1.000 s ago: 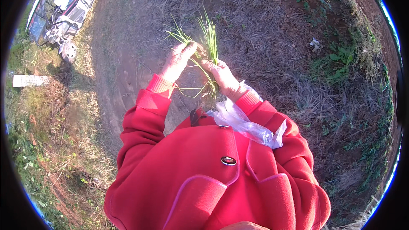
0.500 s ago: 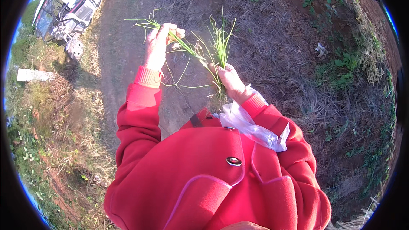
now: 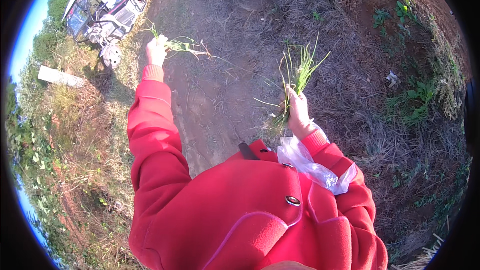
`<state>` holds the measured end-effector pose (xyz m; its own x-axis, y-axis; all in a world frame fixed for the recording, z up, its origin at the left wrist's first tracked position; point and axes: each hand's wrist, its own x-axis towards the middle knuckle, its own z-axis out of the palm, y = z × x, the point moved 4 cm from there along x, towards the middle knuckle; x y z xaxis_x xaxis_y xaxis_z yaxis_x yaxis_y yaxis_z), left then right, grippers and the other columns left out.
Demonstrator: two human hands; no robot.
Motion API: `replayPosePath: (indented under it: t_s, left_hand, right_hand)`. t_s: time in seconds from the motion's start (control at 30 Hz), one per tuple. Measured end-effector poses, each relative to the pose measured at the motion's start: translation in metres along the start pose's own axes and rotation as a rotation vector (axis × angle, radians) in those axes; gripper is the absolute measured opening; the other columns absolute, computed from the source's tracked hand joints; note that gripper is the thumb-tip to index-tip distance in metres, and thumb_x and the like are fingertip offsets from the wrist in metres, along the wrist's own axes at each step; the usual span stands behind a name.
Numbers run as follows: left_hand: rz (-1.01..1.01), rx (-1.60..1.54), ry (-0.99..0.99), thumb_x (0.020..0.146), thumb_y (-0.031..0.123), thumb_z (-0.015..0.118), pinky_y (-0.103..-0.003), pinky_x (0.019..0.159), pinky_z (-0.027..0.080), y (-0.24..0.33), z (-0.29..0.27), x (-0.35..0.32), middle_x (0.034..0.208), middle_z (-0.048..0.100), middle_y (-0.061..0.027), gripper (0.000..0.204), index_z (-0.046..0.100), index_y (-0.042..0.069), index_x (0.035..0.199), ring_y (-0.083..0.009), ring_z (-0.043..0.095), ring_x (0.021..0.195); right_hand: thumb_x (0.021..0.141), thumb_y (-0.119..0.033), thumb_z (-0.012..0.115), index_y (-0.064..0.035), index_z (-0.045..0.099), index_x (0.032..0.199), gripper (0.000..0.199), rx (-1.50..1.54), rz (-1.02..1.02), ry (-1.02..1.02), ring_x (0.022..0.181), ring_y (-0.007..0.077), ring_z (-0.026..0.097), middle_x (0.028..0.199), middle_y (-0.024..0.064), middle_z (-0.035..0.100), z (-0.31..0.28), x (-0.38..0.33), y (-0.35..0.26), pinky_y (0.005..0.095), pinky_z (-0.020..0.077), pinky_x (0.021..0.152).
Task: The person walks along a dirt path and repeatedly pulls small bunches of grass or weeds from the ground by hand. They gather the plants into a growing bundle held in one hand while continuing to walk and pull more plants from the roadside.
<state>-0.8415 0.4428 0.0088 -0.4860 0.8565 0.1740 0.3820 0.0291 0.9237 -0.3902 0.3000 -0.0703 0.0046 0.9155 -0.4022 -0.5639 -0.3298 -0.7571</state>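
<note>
Left hand (image 3: 156,50), upper left: fingers pinch a small sprig (image 3: 184,45), held clear. Right hand (image 3: 298,112), centre: fingers grip the upright bunch (image 3: 296,77), roots down.

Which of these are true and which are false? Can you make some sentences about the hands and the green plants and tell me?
1. The left hand holds a small bunch of green stalks out at arm's length. True.
2. The right hand is empty. False: it grips a bundle of green shoots pointing up.
3. The two hands touch each other. False: they are wide apart.
4. A clear plastic bag hangs by the right sleeve. True.
5. The person stands on a tiled floor. False: it is a dirt path with dry grass.
</note>
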Motion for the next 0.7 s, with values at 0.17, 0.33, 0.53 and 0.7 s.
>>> replayPosePath:
  t_s: [0.17, 0.33, 0.53, 0.7]
  left_hand:
    - [-0.089, -0.026, -0.152, 0.086, 0.024, 0.056, -0.026, 0.052, 0.048, 0.008, -0.005, -0.001, 0.08, 0.066, -0.0095, 0.025, 0.064, 0.001, 0.093, -0.0152, 0.063, 0.065]
    - [-0.17, -0.066, -0.528, 0.089, 0.02, 0.052, -0.025, 0.052, 0.049, 0.048, 0.079, -0.069, 0.086, 0.066, -0.012, 0.022, 0.061, 0.002, 0.098, -0.0162, 0.063, 0.067]
    - [-0.127, -0.173, -0.686, 0.093, 0.027, 0.047, -0.024, 0.052, 0.049, 0.097, 0.139, -0.126, 0.086, 0.066, -0.0121, 0.028, 0.058, 0.003, 0.102, -0.015, 0.064, 0.067]
    - [-0.113, -0.32, -0.813, 0.095, 0.03, 0.043, -0.024, 0.053, 0.05, 0.12, 0.164, -0.155, 0.087, 0.066, -0.0108, 0.033, 0.057, 0.003, 0.106, -0.0149, 0.064, 0.068]
  right_hand:
    - [0.088, -0.022, 0.058, -0.0119, 0.054, 0.085, 0.011, 0.087, -0.075, 0.05, 0.05, 0.0087, 0.047, 0.067, -0.0029, 0.05, -0.008, 0.001, -0.003, 0.0244, 0.0405, 0.042]
    - [0.09, -0.026, 0.053, -0.0091, 0.055, 0.092, 0.018, -0.057, -0.041, 0.037, 0.054, 0.0087, 0.049, 0.076, 0.0014, 0.058, 0.001, -0.001, 0.001, 0.0235, 0.0401, 0.044]
    - [0.088, -0.028, 0.058, -0.0069, 0.056, 0.09, 0.022, -0.099, -0.015, -0.004, 0.051, 0.0086, 0.05, 0.075, 0.0031, 0.06, 0.006, -0.002, -0.002, 0.0228, 0.0405, 0.041]
    - [0.083, -0.024, 0.065, -0.0077, 0.06, 0.095, 0.021, -0.001, 0.036, 0.037, 0.066, 0.0077, 0.052, 0.079, -0.0011, 0.059, 0.002, -0.001, -0.001, 0.025, 0.0434, 0.056]
